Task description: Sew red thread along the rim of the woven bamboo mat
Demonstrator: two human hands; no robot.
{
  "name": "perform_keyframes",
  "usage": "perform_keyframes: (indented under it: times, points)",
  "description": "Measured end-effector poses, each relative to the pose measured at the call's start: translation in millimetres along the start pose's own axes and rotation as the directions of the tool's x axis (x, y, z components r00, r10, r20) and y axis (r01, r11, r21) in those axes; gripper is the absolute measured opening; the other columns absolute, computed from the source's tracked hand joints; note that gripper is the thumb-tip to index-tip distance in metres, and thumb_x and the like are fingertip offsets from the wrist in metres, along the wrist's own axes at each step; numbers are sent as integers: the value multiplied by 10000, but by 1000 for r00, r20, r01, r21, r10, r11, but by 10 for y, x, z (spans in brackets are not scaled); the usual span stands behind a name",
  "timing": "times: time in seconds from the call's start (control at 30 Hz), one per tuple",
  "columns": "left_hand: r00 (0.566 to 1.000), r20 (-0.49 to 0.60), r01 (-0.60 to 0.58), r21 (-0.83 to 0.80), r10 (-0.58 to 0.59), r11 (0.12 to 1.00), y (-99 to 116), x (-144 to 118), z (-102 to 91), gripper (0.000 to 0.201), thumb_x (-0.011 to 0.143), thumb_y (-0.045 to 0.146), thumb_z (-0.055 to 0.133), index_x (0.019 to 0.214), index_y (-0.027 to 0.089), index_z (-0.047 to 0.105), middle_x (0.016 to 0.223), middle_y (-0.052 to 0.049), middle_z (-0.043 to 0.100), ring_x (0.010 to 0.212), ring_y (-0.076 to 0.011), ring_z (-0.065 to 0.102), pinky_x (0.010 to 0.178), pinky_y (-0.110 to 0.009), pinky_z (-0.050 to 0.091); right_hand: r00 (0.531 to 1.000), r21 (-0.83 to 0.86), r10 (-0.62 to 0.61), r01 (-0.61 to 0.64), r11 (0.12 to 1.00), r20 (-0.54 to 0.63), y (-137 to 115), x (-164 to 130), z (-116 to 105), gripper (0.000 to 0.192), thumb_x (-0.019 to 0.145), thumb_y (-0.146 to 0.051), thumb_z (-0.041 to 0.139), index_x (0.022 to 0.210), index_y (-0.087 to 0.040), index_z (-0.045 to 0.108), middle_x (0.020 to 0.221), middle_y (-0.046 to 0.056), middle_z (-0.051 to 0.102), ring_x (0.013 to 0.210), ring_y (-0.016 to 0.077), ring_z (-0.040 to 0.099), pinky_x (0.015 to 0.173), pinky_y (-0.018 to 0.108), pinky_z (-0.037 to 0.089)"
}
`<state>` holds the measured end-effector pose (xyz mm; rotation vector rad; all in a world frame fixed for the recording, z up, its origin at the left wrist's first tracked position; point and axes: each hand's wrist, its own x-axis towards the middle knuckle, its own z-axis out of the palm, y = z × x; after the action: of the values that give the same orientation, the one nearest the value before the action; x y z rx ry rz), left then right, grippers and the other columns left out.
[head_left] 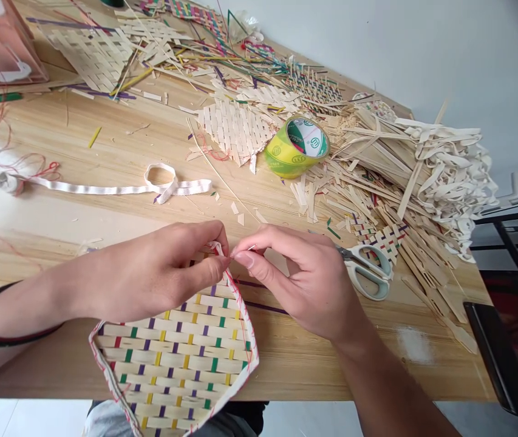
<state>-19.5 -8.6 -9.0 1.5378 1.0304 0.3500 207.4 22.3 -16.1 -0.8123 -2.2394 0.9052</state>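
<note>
The table (104, 152) is pale wood-grain laminate, smooth with a soft sheen. The woven mat (181, 358) is made of flat matt straw-like strips, cream with dyed ones, its rim bound in white cloth tape stitched with red thread. The tape roll (296, 147) is glossy yellow-green plastic. The scissors (365, 267) have bright metal blades and smooth plastic handles. The loose ribbon (117, 189) looks like matt woven cloth.
</note>
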Motion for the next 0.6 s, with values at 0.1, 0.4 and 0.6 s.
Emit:
perform_keyframes:
  times: [0.1,0.4,0.6]
  points:
    - [1000,2,3,24,-3,1000,-2,-4,-8,250,1081,371,421,1028,208,603,936,15,692,859,-164,630,753,-283,473,1000,2,-10,10,1000,1,-1,-4,0,135,1014,-123,662,898,-169,714,835,1,764,741,107,688,712,213,529]
    - [997,10,-83,160,83,984,-1,24,-22,262,1077,347,376,1004,202,582,941,-22,717,811,-177,653,733,-303,479,999,4,-34,34,999,8,-10,-10,-1,144,1036,-138,629,919,-183,701,845,7,758,743,118,678,703,239,531]
    - [992,37,-127,228,122,965,-21,26,-52,241,1075,340,396,968,206,565,847,-16,685,712,-169,629,663,-295,467,1000,12,-26,25,1000,15,-16,-9,8,154,1032,-133,633,901,-180,699,824,1,746,728,111,666,701,233,528]
